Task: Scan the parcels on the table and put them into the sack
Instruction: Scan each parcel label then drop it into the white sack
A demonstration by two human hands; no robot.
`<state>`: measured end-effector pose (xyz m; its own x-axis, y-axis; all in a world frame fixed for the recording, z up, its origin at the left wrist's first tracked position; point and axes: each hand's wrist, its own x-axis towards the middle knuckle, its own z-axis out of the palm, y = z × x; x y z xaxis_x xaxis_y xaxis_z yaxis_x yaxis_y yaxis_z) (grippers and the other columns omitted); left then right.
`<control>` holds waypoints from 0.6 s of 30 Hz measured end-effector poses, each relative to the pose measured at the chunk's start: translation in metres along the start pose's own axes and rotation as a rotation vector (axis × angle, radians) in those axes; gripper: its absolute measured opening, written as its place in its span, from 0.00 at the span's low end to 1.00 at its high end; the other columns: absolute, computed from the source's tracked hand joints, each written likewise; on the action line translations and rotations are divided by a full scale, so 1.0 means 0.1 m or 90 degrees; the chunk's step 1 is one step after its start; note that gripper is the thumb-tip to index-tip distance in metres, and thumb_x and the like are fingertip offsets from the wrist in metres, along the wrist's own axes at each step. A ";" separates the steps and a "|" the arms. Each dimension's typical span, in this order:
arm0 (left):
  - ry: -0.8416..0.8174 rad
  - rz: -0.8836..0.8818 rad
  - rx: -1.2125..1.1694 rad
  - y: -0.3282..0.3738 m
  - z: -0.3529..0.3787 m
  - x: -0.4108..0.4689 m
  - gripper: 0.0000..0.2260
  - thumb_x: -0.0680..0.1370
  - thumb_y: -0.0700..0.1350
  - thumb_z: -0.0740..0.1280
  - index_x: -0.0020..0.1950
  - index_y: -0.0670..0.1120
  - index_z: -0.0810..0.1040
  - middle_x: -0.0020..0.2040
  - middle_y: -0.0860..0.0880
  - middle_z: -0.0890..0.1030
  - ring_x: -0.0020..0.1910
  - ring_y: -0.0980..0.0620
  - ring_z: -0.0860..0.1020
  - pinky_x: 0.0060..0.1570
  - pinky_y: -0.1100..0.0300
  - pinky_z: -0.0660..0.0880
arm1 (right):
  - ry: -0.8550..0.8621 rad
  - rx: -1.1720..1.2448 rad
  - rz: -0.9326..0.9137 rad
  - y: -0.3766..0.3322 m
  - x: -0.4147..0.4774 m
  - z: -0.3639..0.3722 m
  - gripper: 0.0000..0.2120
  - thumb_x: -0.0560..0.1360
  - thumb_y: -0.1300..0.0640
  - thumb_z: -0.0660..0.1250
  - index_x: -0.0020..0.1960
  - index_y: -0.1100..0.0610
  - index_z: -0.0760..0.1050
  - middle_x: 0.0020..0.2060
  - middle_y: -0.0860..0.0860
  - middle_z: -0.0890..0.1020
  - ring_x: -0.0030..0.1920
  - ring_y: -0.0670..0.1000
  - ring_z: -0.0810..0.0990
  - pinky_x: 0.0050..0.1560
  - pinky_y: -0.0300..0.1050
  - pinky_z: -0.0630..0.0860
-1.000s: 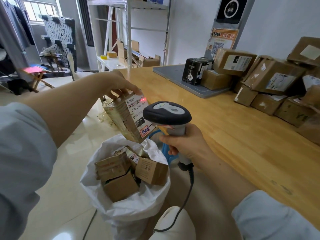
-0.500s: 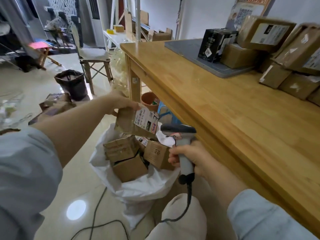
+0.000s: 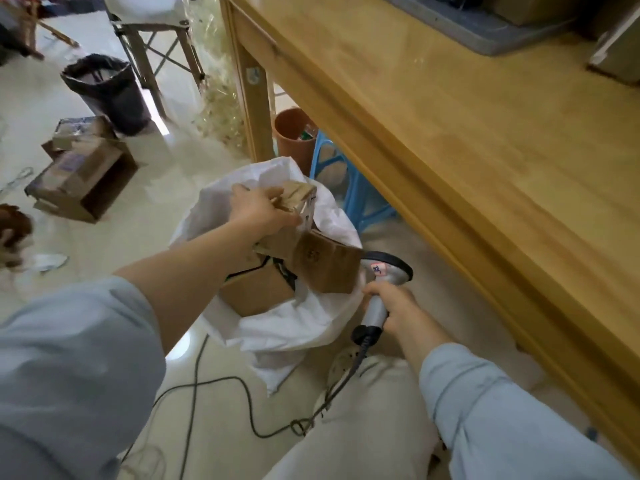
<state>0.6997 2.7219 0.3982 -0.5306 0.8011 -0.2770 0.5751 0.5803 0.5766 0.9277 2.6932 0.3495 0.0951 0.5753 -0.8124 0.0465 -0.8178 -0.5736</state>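
Nearest the viewer, a dark cable [image 3: 207, 382] trails across the floor to the scanner [image 3: 386, 271]. The right hand [image 3: 393, 306] is wrapped round the scanner's grey handle, with the head pointing away beside the sack's right rim. The white sack [image 3: 287, 327] stands open on the floor against the table's edge and already holds at least two brown boxes [image 3: 258, 289].

Above its far rim, the left hand [image 3: 259, 213] grips a small cardboard parcel [image 3: 298, 197] by its upper edge, the labelled face turned right. The parcel hangs over the sack's mouth, not yet released. The two hands are well apart, each clamped on its own object.

The parcel appears light and stiff, as one hand carries it. Its edges probably offer the surest hold, since taped faces may be slippery.

Beyond the sack are a blue stool [image 3: 349, 188] and a terracotta pot [image 3: 294, 136] under the wooden table [image 3: 485, 150]. A black bin [image 3: 104, 91] stands farther left.
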 end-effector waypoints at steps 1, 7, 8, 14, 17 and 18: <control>0.003 -0.010 0.010 -0.02 0.04 0.02 0.38 0.64 0.60 0.77 0.71 0.53 0.69 0.65 0.46 0.60 0.63 0.45 0.66 0.64 0.49 0.72 | 0.000 0.007 0.008 0.02 0.05 0.00 0.18 0.71 0.68 0.69 0.59 0.66 0.71 0.36 0.58 0.75 0.33 0.55 0.75 0.32 0.48 0.72; -0.018 -0.001 0.037 -0.21 0.10 0.07 0.32 0.66 0.58 0.77 0.68 0.52 0.75 0.66 0.45 0.60 0.66 0.44 0.61 0.68 0.49 0.67 | 0.028 0.012 0.021 0.05 0.24 0.10 0.24 0.69 0.66 0.72 0.62 0.67 0.69 0.43 0.61 0.76 0.42 0.59 0.78 0.53 0.54 0.78; -0.010 -0.001 0.041 -0.26 0.11 0.08 0.32 0.66 0.59 0.77 0.68 0.53 0.75 0.67 0.45 0.60 0.67 0.44 0.60 0.68 0.49 0.67 | 0.027 0.009 0.021 0.04 0.27 0.11 0.24 0.69 0.66 0.72 0.62 0.67 0.69 0.45 0.61 0.76 0.45 0.59 0.78 0.56 0.55 0.77; -0.001 0.017 0.075 -0.39 0.24 0.10 0.30 0.68 0.59 0.75 0.68 0.55 0.74 0.73 0.43 0.57 0.71 0.40 0.56 0.70 0.47 0.62 | 0.027 0.108 0.014 0.10 0.49 0.17 0.19 0.66 0.66 0.70 0.56 0.63 0.72 0.44 0.61 0.78 0.40 0.58 0.78 0.42 0.51 0.78; -0.002 0.017 0.073 -0.37 0.29 0.09 0.28 0.69 0.58 0.75 0.67 0.54 0.75 0.70 0.43 0.59 0.69 0.40 0.59 0.69 0.47 0.62 | 0.006 0.154 0.059 0.28 0.75 0.19 0.33 0.55 0.62 0.73 0.60 0.63 0.74 0.52 0.62 0.80 0.49 0.62 0.80 0.48 0.53 0.79; -0.002 0.013 0.075 -0.36 0.30 0.09 0.28 0.69 0.58 0.75 0.67 0.53 0.75 0.69 0.43 0.59 0.68 0.40 0.59 0.68 0.48 0.63 | -0.006 0.167 0.067 0.37 0.86 0.19 0.38 0.51 0.62 0.73 0.62 0.62 0.74 0.55 0.63 0.80 0.52 0.63 0.80 0.51 0.56 0.79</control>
<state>0.6930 2.7121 0.3519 -0.5169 0.8129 -0.2684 0.6545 0.5773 0.4882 0.9191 2.7126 0.2560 0.0759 0.4887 -0.8692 -0.2228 -0.8413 -0.4925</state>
